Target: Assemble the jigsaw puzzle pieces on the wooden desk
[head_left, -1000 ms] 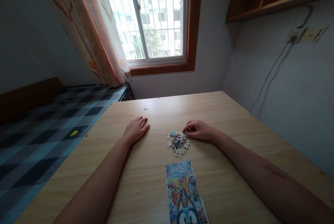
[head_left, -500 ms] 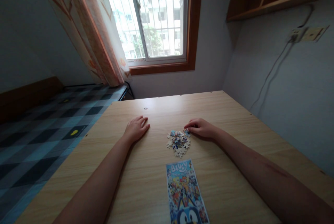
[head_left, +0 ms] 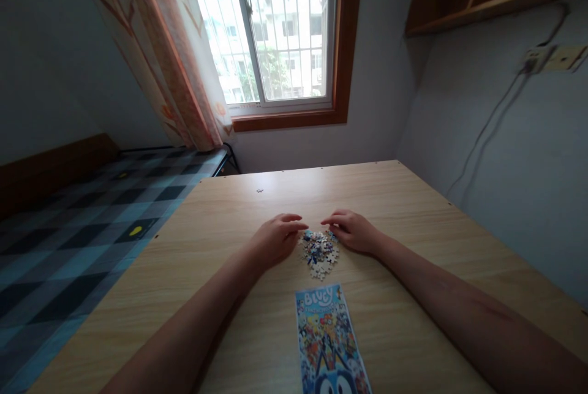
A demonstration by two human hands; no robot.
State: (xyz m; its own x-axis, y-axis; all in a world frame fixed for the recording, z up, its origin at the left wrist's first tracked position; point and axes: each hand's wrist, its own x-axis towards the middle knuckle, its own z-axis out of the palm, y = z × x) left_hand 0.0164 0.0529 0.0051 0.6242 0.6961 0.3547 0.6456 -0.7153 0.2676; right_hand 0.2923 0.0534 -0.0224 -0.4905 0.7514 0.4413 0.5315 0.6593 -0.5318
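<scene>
Far off to the left of the left hand lies a bed (head_left: 138, 181) with a checked cover. Beyond the left hand, toward the far edge of the desk (head_left: 220, 204), sits a lone puzzle piece (head_left: 260, 190), well apart from both hands.

The left hand (head_left: 279, 238) is what has just changed: it has come in from the left and now stands right beside the pile of puzzle pieces (head_left: 320, 253), its fingers stretched and slightly parted, reaching over the pile's far-left edge, with no piece seen in its grip. Both hands now flank the pile, so the work there looks to be turning two-handed.

Just below the pile, between the forearms, lies a picture sheet (head_left: 327, 326) (its heading reads "Bluey").

The right hand (head_left: 350, 230) is at the pile's far-right edge, half curled, a few bluish pieces by its thumb; whether it pinches one I cannot tell.

Against the frame half a second ago, the left hand no longer lies away on the desk; the right hand, pile, sheet and lone piece keep their places, the view having shifted slightly.
</scene>
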